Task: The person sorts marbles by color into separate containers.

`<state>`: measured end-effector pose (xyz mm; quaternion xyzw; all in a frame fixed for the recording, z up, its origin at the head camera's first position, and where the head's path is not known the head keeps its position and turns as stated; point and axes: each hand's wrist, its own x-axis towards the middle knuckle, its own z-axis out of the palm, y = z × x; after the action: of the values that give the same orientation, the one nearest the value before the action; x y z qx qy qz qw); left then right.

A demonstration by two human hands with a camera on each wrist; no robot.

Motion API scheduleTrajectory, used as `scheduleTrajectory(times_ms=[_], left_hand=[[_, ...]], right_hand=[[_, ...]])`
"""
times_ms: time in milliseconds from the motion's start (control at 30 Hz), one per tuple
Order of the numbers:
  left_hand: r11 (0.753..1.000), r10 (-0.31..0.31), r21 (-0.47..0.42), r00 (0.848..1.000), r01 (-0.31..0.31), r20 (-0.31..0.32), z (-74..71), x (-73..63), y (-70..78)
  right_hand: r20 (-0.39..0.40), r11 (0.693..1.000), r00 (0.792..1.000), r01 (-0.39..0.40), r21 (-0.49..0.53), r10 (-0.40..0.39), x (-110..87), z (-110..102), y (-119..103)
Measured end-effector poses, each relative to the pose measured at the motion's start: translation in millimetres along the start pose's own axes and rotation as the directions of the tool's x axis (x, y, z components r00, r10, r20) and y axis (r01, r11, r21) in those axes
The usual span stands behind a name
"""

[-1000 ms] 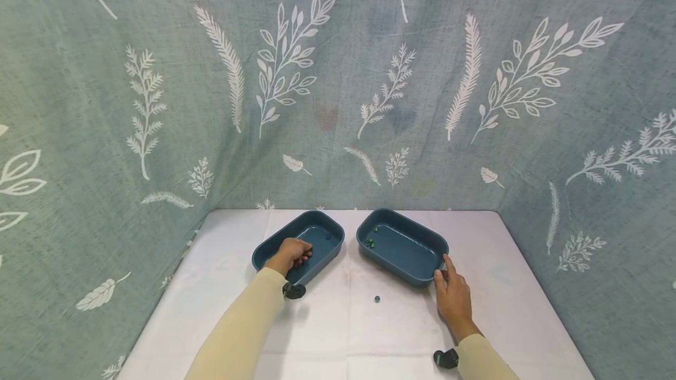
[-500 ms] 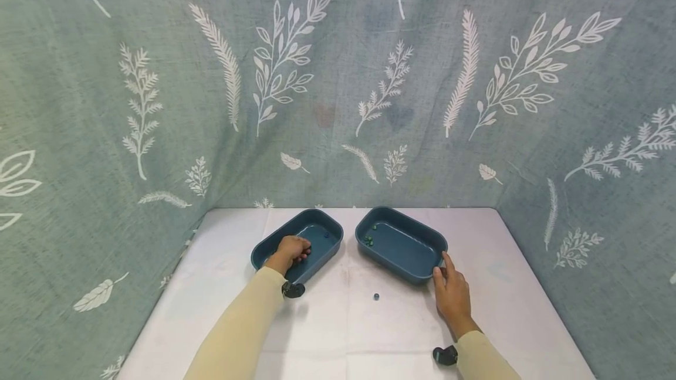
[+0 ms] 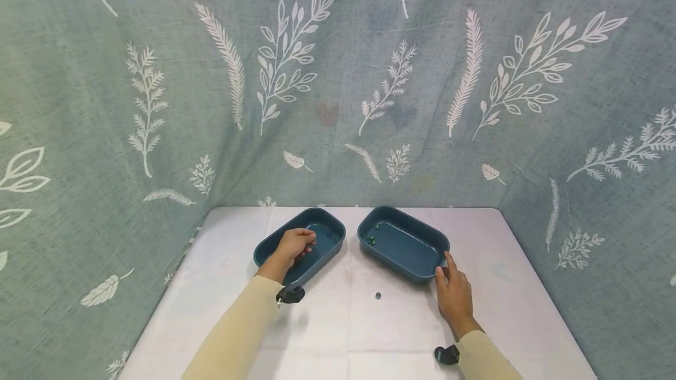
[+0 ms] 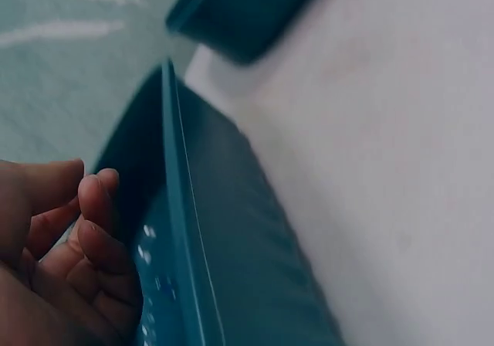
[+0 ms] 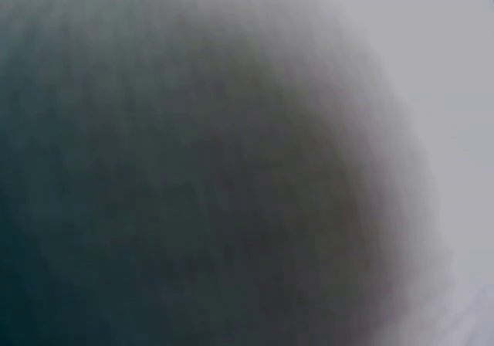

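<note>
In the head view my left hand (image 3: 294,245) is over the left dark blue tray (image 3: 328,258). Close up in the left wrist view, its fingers are curled with thumb and index fingertips close together; no object shows between them. A small dark blue ball (image 3: 329,233) lies at that tray's far end. My right hand (image 3: 455,297) touches the near right corner of the right tray (image 3: 406,249), thumb and fingers fairly straight against its rim. Several small green balls (image 3: 371,241) lie in that tray's left end. The right wrist view is only a dark blur.
One small dark ball (image 3: 378,295) lies on the white tablecloth (image 3: 327,327) in front of the right tray. Patterned green cloth (image 3: 338,87) hangs at the back and on both sides. Black wrist cameras (image 3: 290,294) are strapped on both wrists.
My left hand has risen a little from the floor of the left tray. The right hand stays at the right tray's corner, and the balls in view lie where they were.
</note>
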<state>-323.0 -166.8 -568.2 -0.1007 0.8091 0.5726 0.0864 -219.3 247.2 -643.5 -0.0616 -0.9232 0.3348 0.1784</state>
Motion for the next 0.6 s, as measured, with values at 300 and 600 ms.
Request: scheduleTrajectory(times_ms=[300,600], left_hand=[[0.997,0.071,-0.016,0.995,-0.070,0.075,21.5,-26.9,24.4],[0.994,0.085,-0.087,0.987,-0.073,0.140,43.3,-47.0,19.6]], right_hand=[[-0.001,1.000,1.000,-0.006,0.003,0.006,0.8,2,1],[0.002,1.000,1.000,-0.023,0.001,0.023,1.1,2,0]])
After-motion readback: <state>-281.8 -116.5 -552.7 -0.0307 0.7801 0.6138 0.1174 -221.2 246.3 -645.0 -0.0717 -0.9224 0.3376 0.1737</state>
